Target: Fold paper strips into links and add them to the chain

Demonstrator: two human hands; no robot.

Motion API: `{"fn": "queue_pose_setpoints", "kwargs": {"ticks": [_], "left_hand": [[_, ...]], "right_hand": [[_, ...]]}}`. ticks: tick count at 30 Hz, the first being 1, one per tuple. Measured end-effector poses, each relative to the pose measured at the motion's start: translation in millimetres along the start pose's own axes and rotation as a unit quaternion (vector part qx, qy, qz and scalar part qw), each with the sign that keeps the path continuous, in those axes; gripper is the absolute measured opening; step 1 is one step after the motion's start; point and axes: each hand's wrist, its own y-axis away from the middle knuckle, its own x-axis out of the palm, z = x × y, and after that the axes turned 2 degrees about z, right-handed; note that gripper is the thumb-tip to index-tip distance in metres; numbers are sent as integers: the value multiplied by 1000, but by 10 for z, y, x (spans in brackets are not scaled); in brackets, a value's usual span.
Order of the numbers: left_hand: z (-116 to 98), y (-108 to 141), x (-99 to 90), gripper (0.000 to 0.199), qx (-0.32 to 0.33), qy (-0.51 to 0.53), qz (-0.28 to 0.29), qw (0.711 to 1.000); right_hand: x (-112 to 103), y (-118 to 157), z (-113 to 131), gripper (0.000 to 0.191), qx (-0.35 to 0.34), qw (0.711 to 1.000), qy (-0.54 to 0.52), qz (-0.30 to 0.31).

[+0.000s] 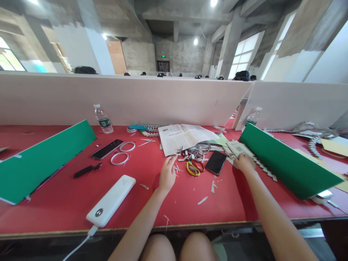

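Observation:
My left hand (pixel 168 173) is over the red table with its fingers stretched forward, holding nothing that I can see. Its fingertips are beside a heap of paper scraps (pixel 196 152) and the lower edge of an unfolded printed sheet (pixel 174 139). My right hand (pixel 246 164) is bent over printed paper (pixel 237 148), its fingers bunched at the near edge; the fingertips are partly hidden. Between my hands lie scissors (pixel 193 170) with yellow and red handles and a dark phone (pixel 216 162). A folded zigzag paper strip (pixel 265 169) runs out beyond my right hand.
Green boards (pixel 49 159) (pixel 285 163) stand on both sides, with a white partition (pixel 122 98) behind. At left are a power bank (pixel 111 201) with a cable, a second phone (pixel 107 149), white rings (pixel 119 158), a dark-handled tool (pixel 87 170) and a water bottle (pixel 103 119).

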Motion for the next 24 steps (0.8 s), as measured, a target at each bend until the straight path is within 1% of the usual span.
{"fn": "queue_pose_setpoints", "kwargs": {"ticks": [5, 12, 17, 20, 24], "left_hand": [[2, 3, 9, 51, -8, -8, 3, 1000], [31, 15, 16, 46, -6, -18, 3, 1000], [38, 11, 22, 44, -10, -17, 5, 1000], [37, 15, 25, 44, -7, -16, 7, 1000], [28, 19, 30, 45, -8, -18, 12, 1000]], "right_hand": [[0, -91, -96, 35, -39, 998, 54, 0], [-59, -88, -55, 32, -17, 998, 55, 10], [-34, -101, -36, 28, -35, 997, 65, 9], [-30, -91, -78, 27, -46, 997, 66, -4], [-54, -93, -174, 29, -18, 998, 61, -18]]}}
